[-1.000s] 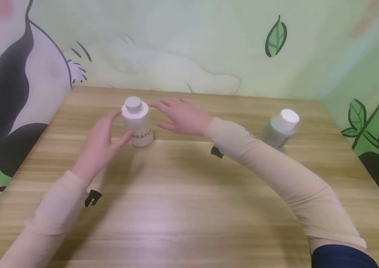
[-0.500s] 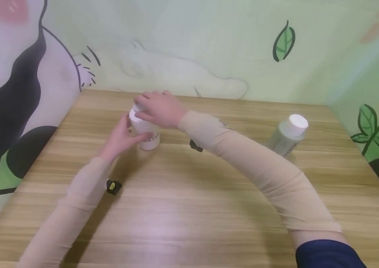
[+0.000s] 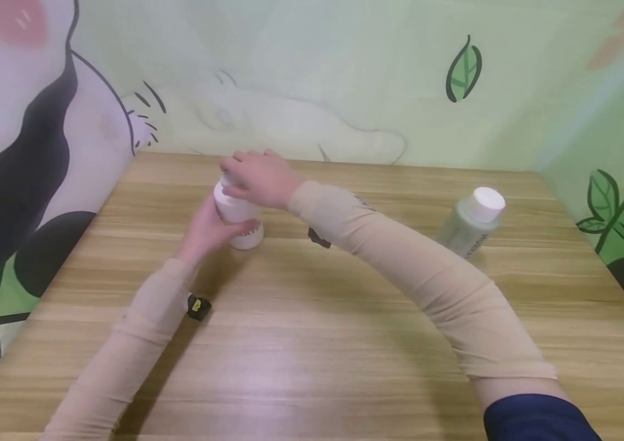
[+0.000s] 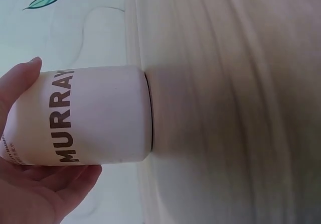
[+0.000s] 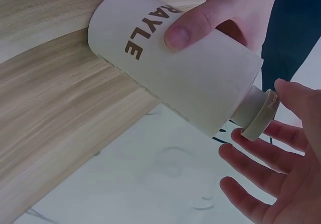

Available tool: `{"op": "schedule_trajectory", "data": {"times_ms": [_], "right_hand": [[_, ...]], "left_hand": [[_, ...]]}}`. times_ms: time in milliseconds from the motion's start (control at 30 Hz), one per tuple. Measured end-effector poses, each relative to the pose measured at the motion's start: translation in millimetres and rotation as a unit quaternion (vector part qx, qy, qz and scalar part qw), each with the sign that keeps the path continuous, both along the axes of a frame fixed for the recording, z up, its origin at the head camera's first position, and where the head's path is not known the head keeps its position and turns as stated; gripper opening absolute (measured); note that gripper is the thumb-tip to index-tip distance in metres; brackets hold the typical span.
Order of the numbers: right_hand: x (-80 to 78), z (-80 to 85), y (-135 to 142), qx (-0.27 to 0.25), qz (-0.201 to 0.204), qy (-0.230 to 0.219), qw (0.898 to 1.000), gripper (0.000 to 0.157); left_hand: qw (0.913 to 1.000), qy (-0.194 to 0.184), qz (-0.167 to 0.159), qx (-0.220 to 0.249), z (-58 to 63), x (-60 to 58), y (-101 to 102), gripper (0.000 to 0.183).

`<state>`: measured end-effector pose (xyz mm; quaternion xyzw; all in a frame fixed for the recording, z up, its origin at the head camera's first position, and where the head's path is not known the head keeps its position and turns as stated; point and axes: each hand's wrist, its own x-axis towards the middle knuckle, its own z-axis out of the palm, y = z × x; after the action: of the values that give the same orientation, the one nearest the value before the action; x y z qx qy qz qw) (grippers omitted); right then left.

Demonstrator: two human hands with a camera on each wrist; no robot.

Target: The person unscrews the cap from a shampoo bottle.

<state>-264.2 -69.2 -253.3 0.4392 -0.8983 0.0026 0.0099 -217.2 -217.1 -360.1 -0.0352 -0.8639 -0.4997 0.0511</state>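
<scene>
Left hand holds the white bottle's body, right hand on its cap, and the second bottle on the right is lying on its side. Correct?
Not quite. The second bottle stands upright on the table, as the head view shows. The rest holds: the left hand holds the white bottle by its body, and the right hand is on its cap.

You have two bottles on one wooden table: one white bottle and one grey-green bottle. Each carries one cap. Two hands are present.

The white bottle reads "MURRAY" in one view, "AYLE" in another.
</scene>
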Motion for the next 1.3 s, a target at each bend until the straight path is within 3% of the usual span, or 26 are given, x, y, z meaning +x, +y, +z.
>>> {"op": "schedule_trajectory", "data": {"times_ms": [200,400,667,1100,1300], "right_hand": [[-2.8,0.8,6,-0.007,0.000,-0.017,1.000,0.047],[-2.2,3.7,25,-0.032,0.006,-0.026,0.999,0.038],[15.8,-1.6,64,-0.068,0.005,-0.037,0.997,0.035],[35.5,-4.4,100,-0.109,0.000,0.018,0.994,0.041],[49.2,-19.4,124,-0.157,0.008,0.054,0.986,0.040]], "left_hand": [[0.9990,-0.014,0.013,-0.041,2.6,1.5,3,0.084],[0.9972,-0.006,0.014,-0.073,9.7,4.7,9,0.082],[0.9879,0.012,-0.026,-0.152,22.5,17.7,24,0.081],[0.9755,0.031,-0.055,-0.211,37.7,22.6,50,0.082],[0.9609,0.072,-0.078,-0.256,39.3,31.2,64,0.078]]}}
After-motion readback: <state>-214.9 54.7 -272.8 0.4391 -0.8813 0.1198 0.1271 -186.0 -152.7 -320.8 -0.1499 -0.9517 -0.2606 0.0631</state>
